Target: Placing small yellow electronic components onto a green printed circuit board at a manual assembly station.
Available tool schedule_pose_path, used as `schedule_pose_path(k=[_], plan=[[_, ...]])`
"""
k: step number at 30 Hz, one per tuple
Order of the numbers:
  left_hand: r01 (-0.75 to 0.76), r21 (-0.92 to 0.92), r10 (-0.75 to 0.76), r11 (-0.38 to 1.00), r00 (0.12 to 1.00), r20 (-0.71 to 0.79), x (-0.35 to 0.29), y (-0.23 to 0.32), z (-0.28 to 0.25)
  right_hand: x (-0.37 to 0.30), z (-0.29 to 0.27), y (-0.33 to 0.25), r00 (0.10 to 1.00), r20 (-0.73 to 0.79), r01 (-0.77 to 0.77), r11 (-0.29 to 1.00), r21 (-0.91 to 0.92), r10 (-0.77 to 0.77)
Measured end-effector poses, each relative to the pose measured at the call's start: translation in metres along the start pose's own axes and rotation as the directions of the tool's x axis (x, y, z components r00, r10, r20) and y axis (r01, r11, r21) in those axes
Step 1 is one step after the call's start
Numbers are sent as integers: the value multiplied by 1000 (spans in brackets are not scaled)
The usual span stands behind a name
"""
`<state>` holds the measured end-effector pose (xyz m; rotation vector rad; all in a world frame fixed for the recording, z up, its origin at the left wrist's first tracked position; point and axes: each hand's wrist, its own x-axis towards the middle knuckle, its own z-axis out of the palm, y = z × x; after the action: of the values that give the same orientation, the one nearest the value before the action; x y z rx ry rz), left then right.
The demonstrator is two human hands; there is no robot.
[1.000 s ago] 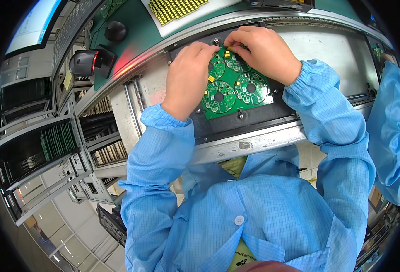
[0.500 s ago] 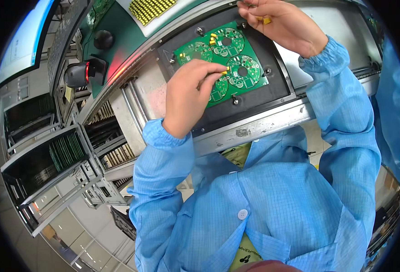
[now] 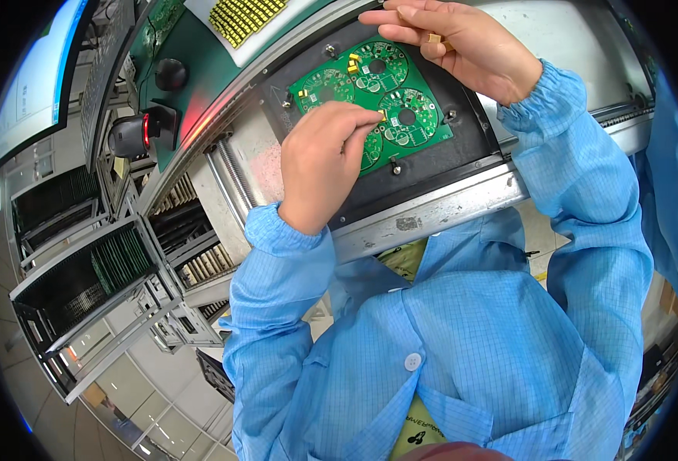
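Observation:
A green circuit board [image 3: 363,97] with round sections lies in a black fixture [image 3: 462,146]. Several small yellow block-shaped components [image 3: 353,63] stand on it. My left hand [image 3: 320,157] reaches over the board's near left part, thumb and forefinger pinched at a yellow component [image 3: 383,116] by the lower right round section. Whether that part touches the board I cannot tell. Above the board's far right corner is my right hand [image 3: 469,50], palm partly turned up, forefinger stretched out. Its curled fingers hold at least one small yellow component [image 3: 434,38].
Many yellow components [image 3: 243,17] sit in rows on a white sheet at the back left. A black scanner [image 3: 129,132] with a red light and a dark round object [image 3: 171,74] stand on the green mat. A metal rail [image 3: 423,217] runs along the near side; racks of boards [image 3: 116,261] are at left.
My right hand has come left and slightly down, its forefinger now stretched over the board's far edge. My left hand stays pinched at nearly the same spot. The view has shifted slightly.

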<state>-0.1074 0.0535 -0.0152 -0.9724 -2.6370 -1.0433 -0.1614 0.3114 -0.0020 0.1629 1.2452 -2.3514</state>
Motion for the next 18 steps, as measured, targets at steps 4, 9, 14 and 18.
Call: schedule_pose_path(k=[4, 9, 14, 18], plan=[[30, -24, -29, 999, 999, 16, 0, -2, 1, -8, 18, -4, 996, -85, -17, 996, -89, 9], [-1, -45, 0, 999, 1000, -19, -1, -4, 6, -10, 27, -5, 999, -54, -17, 982, -188, 7], [-7, -54, 8, 998, 1000, 18, 3, -1, 5, -19, 38, -12, 995, -96, -51, 974, -220, 31], [-63, -25, 62, 998, 998, -23, 6, 0, 9, -18, 31, -14, 996, -89, -35, 961, -274, 11]])
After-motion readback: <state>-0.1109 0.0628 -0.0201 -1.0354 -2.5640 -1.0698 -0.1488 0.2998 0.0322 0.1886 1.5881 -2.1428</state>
